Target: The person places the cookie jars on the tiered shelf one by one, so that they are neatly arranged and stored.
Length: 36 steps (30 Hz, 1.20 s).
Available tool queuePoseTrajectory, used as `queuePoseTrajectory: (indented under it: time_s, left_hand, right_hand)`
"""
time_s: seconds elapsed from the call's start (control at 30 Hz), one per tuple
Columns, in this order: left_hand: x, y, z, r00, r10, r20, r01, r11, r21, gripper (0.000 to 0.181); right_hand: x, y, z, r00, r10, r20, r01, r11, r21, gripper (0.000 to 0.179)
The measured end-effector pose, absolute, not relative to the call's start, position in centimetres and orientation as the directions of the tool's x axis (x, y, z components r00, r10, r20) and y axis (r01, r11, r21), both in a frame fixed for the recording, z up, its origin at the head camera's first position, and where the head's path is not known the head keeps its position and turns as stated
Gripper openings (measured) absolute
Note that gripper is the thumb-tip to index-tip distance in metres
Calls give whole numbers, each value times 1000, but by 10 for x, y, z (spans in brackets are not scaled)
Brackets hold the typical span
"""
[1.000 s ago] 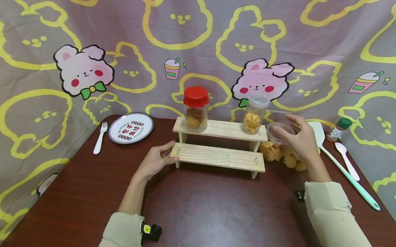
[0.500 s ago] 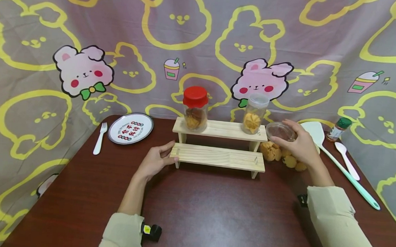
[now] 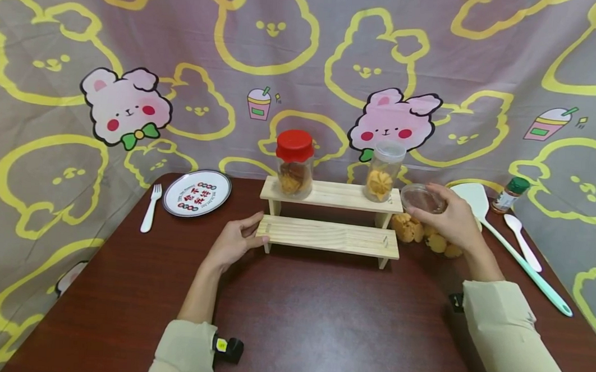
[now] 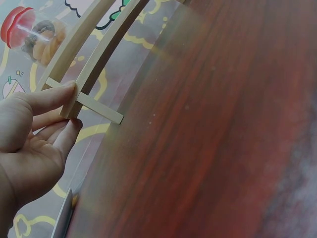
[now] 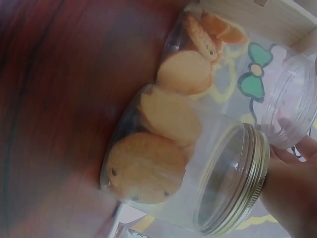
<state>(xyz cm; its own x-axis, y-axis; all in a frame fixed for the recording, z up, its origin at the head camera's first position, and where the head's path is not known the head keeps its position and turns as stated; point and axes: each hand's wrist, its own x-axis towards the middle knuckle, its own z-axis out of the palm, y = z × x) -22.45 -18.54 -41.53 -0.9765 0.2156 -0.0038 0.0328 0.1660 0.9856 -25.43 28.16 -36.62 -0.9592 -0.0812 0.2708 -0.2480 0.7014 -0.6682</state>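
A two-tier wooden shelf [image 3: 328, 234] stands mid-table. My left hand [image 3: 231, 244] pinches the left end of its lower board, thumb on top and fingers beneath in the left wrist view. My right hand [image 3: 453, 219] holds the round clear lid [image 3: 424, 197] of a cookie jar [image 5: 185, 72] at the shelf's right end, thumb and fingers round the lid's rim. Closer to the right wrist camera is a second cookie jar [image 5: 148, 163] with a gold lid [image 5: 247, 183], largely hidden behind my right hand in the head view.
On the upper board are a red-lidded jar [image 3: 295, 166] and a clear-capped jar [image 3: 383, 173]. At left lie a plate [image 3: 196, 193] and a fork [image 3: 150, 209]. At right are a spatula [image 3: 522, 259], a spoon [image 3: 525, 243] and a green-capped bottle [image 3: 510, 195].
My right hand has come down, and its thumb and fingers have closed on the clear lid. My left hand has stayed on the shelf.
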Motion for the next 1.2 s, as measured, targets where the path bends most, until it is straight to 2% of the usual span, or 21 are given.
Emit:
queuePoseTrajectory:
  time_s: [0.23,0.6,0.93,1.2]
  left_hand:
    - [-224,-185,-416,-977,211,-7,28,162,986,69]
    - [-224,-185,-415,-978,207,-11,23,160,987,69]
    - [-225,-185,-415,-977,214,-18,16,156,988,70]
    - [-224,-186,-415,-977,210,-20,13,154,988,70]
  right_hand:
    - [-250,280,-370,-950,-32,312,-248,686,-684,83]
    - [-239,277,-356,-900,38,434,-321,614,-721,68]
    - [-234,274,-355,-764,98,638,-484,566,-667,55]
    - [-225,269,-342,-710,87,699,-540,570,-620,52]
